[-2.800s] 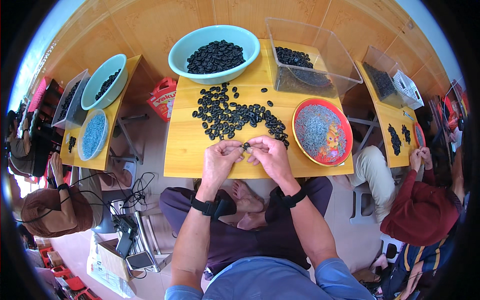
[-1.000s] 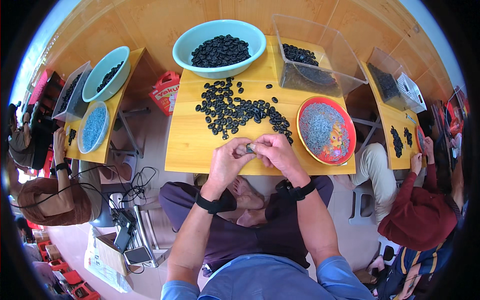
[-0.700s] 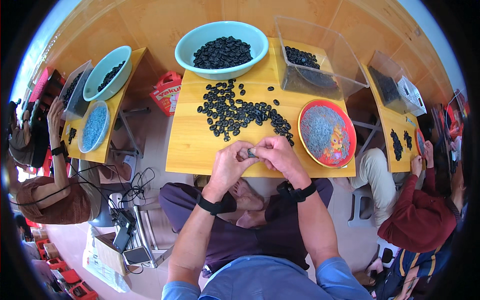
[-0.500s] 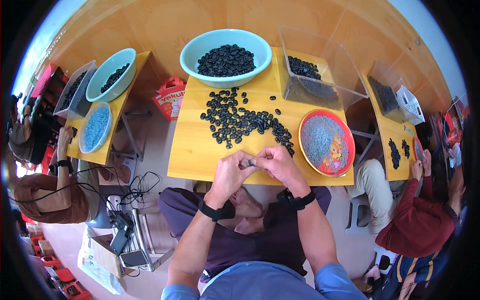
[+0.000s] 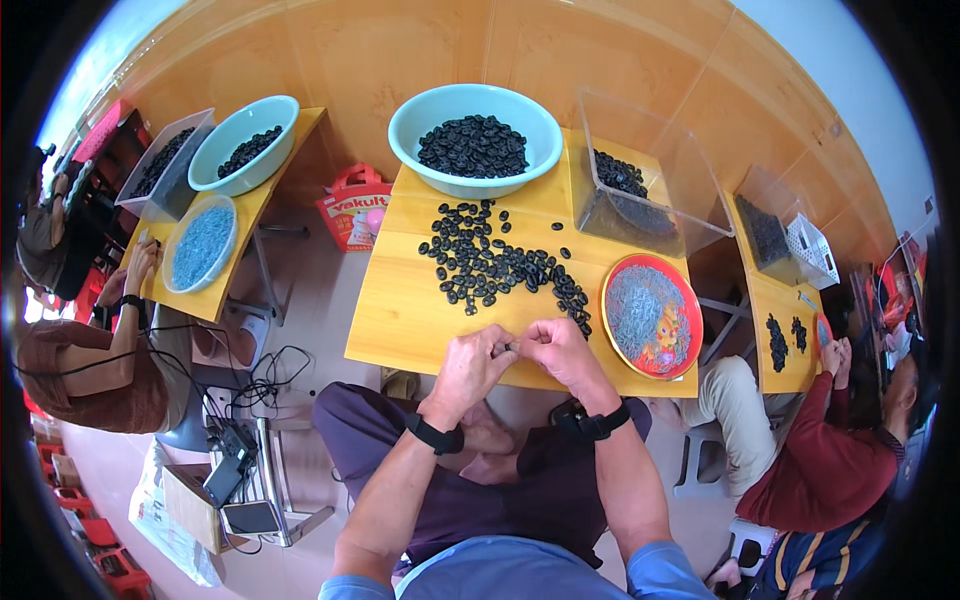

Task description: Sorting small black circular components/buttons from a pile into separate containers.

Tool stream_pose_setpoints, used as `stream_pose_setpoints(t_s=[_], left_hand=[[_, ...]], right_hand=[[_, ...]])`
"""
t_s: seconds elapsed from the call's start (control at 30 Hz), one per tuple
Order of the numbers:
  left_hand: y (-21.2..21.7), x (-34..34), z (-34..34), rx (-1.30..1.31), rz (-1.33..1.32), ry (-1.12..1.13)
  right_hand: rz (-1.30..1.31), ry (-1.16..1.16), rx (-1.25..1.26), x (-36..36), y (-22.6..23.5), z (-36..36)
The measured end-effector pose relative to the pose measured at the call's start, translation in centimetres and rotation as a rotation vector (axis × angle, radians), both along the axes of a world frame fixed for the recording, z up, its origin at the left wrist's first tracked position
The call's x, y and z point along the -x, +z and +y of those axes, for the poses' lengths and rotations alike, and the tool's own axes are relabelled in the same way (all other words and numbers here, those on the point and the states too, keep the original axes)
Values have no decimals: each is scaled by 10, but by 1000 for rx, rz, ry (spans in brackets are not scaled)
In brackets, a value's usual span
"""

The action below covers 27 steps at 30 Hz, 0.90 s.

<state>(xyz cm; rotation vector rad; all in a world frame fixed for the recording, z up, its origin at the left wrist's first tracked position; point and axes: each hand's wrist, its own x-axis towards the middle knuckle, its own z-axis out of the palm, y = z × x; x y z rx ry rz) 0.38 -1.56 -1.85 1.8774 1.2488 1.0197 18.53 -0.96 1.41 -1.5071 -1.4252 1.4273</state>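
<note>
Yellow table [image 5: 395,305] under hands [image 5: 470,370], wall [image 5: 570,50] beyond

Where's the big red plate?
In the head view, the big red plate is on the right of the middle table, right of the right hand, in front of the clear bin.

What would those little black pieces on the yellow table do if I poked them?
The black pieces would probably slide more than roll, since they look flattish and oval. They're likely light, being so small. Poking the crowded part might nudge neighbours too, because they lie so close together.
</note>
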Motion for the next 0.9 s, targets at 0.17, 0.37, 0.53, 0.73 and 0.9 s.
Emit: stream_pose_setpoints(t_s=[0.17, 0.37, 0.53, 0.73, 0.9], left_hand=[[12, 1, 2, 142, -83, -89], [9, 3, 3, 222, -192, -49], [7, 2, 3, 92, -165, -78], [5, 2, 3, 47, -185, -83], [0, 4, 3, 1, -155, -79]], right_hand=[[43, 0, 92, -7, 8, 1], [-162, 214, 163, -21, 57, 25], [156, -5, -293, -2, 118, 82], [-99, -62, -541, 20, 115, 133], [-665, 117, -620, 30, 47, 106]])
